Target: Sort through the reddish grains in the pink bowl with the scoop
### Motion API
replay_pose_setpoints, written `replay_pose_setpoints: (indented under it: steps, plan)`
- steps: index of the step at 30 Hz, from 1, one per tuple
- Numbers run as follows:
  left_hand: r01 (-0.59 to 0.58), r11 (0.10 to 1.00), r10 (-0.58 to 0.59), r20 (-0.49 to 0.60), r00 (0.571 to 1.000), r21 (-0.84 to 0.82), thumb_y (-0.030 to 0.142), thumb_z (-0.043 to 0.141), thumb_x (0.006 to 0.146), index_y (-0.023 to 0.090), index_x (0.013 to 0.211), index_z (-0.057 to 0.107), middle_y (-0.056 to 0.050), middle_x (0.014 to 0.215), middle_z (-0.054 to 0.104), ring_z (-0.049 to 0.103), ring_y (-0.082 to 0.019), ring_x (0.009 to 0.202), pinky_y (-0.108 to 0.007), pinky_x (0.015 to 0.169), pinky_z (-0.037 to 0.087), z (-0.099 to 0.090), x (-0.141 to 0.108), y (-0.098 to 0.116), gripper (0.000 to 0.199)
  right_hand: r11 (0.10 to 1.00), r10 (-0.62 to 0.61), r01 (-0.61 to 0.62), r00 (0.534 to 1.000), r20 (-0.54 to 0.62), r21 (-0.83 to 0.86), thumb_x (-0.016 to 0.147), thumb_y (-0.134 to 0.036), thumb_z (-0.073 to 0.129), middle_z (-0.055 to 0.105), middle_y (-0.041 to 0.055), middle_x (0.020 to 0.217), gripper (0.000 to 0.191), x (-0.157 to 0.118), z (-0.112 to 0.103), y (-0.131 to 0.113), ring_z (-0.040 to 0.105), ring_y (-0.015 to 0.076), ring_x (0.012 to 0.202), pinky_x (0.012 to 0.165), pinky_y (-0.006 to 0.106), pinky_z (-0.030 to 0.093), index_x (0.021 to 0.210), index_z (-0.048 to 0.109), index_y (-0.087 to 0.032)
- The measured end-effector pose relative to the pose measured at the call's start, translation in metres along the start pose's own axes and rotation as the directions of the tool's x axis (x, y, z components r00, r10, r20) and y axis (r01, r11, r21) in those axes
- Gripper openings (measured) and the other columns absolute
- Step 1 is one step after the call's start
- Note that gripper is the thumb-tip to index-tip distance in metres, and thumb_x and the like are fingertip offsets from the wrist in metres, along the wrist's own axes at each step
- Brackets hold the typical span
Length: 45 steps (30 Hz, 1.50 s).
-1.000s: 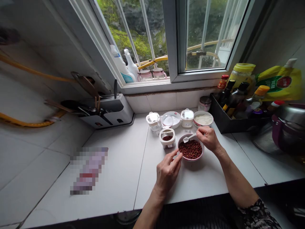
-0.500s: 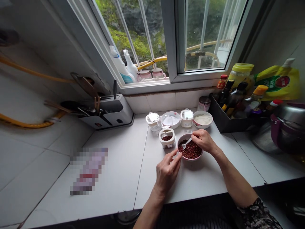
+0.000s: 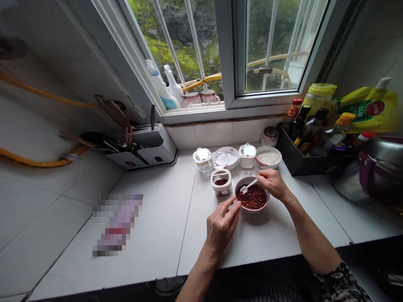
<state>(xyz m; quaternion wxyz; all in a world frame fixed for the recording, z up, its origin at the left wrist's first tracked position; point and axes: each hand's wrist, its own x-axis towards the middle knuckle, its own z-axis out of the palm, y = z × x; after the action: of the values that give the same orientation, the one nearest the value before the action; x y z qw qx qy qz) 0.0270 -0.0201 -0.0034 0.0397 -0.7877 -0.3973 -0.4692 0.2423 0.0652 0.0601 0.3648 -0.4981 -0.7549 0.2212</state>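
A bowl (image 3: 252, 209) of dark red, grainy pieces stands on the white counter. My right hand (image 3: 273, 184) pinches the handle of a small white spoon (image 3: 248, 186), whose tip is over the red pieces at the bowl's left side. With thumb and fingertips my left hand (image 3: 222, 224) grips the bowl's left rim. Close to the bowl on the left is a clear jar (image 3: 221, 183) with a white rim, with similar red pieces in it. Behind are two more white-lidded jars (image 3: 202, 158) (image 3: 247, 155), a dish of white powder (image 3: 229, 157) and a bowl of white grains (image 3: 268, 157).
A black box (image 3: 307, 164) of bottles stands at the right, beside a purple-and-steel pot (image 3: 382, 167). At the back left is a utensil holder (image 3: 157, 147). A blurred, pixelated item (image 3: 118, 226) lies on the left counter. A window frame (image 3: 228, 54) rises behind.
My right hand has shifted slightly right with the spoon, and the spoon's tip has moved up a little over the red pieces. My left hand stays at the bowl's rim.
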Motion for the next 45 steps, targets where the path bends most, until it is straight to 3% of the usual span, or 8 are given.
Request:
replay_pose_setpoints:
  steps: [6,23,30,34,36,39,42,45]
  plan:
    - [0.004,1.000,-0.004,0.003,1.000,0.002,0.008,0.056,0.093,0.019,0.116,0.067,-0.013,0.116,0.070,0.071,-0.019,0.097,-0.026,0.077,0.061,0.000,0.000,0.000,0.028,0.999,-0.017,0.017,1.000,-0.009,-0.028,0.077,-0.028,0.043,0.032,-0.0037,0.047,0.032,0.001,0.001,0.002,0.033,0.0103,0.050,0.053,0.027,0.026,0.050,0.027,-0.022]
    - [-0.004,1.000,0.004,-0.010,1.000,0.017,0.011,0.056,0.094,0.021,0.118,0.067,-0.011,0.114,0.071,0.071,-0.019,0.096,-0.027,0.077,0.061,-0.001,0.002,0.002,0.029,0.979,0.107,-0.105,0.994,-0.003,0.173,0.076,-0.029,0.046,0.043,-0.0028,0.044,0.030,0.000,0.000,-0.001,0.041,0.0109,0.049,0.050,0.025,0.031,0.047,0.039,-0.021]
    - [-0.004,1.000,0.004,-0.017,1.000,0.012,0.011,0.056,0.094,0.020,0.117,0.067,-0.012,0.114,0.071,0.071,-0.019,0.096,-0.026,0.075,0.061,-0.001,0.002,0.002,0.027,0.951,0.201,-0.184,0.979,-0.043,0.249,0.075,-0.029,0.048,0.048,-0.0027,0.043,0.028,0.003,0.002,0.001,0.045,0.0115,0.045,0.050,0.025,0.036,0.048,0.046,-0.021]
    - [-0.003,1.000,0.003,-0.018,1.000,0.005,0.010,0.055,0.094,0.020,0.117,0.067,-0.012,0.115,0.071,0.071,-0.019,0.096,-0.027,0.076,0.062,-0.001,0.002,0.002,0.028,0.936,0.234,-0.189,0.964,-0.123,0.299,0.081,-0.032,0.048,0.051,-0.0022,0.045,0.029,0.007,0.008,-0.010,0.049,0.0129,0.045,0.052,0.026,0.040,0.055,0.050,-0.021]
    - [-0.001,1.000,0.001,-0.015,1.000,0.003,0.010,0.054,0.094,0.021,0.119,0.066,-0.012,0.115,0.071,0.071,-0.019,0.096,-0.028,0.076,0.062,-0.001,0.003,0.002,0.029,0.961,0.167,-0.118,0.969,-0.183,0.251,0.086,-0.032,0.047,0.052,-0.0017,0.047,0.031,0.009,0.014,-0.020,0.050,0.0134,0.048,0.055,0.027,0.041,0.057,0.050,-0.021]
    - [0.004,1.000,-0.004,-0.013,1.000,0.004,0.011,0.054,0.095,0.022,0.120,0.066,-0.011,0.114,0.071,0.071,-0.019,0.095,-0.027,0.076,0.062,-0.001,0.004,0.002,0.030,0.996,-0.081,0.084,0.963,-0.258,0.001,0.093,-0.029,0.044,0.056,-0.0002,0.056,0.033,0.008,0.024,-0.037,0.052,0.0151,0.057,0.067,0.030,0.043,0.061,0.048,-0.022]
    - [0.002,1.000,-0.001,-0.017,1.000,0.007,0.012,0.053,0.095,0.021,0.117,0.067,-0.012,0.112,0.071,0.072,-0.019,0.094,-0.027,0.074,0.062,-0.001,0.004,0.003,0.027,0.916,-0.357,0.306,0.917,-0.180,-0.259,0.095,-0.024,0.043,0.060,0.0010,0.064,0.029,0.005,0.033,-0.047,0.054,0.0161,0.063,0.090,0.037,0.041,0.068,0.052,-0.021]
    - [0.001,1.000,-0.001,-0.021,1.000,0.018,0.012,0.054,0.095,0.021,0.115,0.068,-0.012,0.111,0.072,0.071,-0.019,0.094,-0.027,0.074,0.062,0.000,0.004,0.003,0.025,0.852,-0.470,0.410,0.873,-0.132,-0.324,0.095,-0.019,0.043,0.061,0.0006,0.067,0.026,0.001,0.032,-0.046,0.054,0.0158,0.063,0.098,0.040,0.038,0.072,0.055,-0.021]
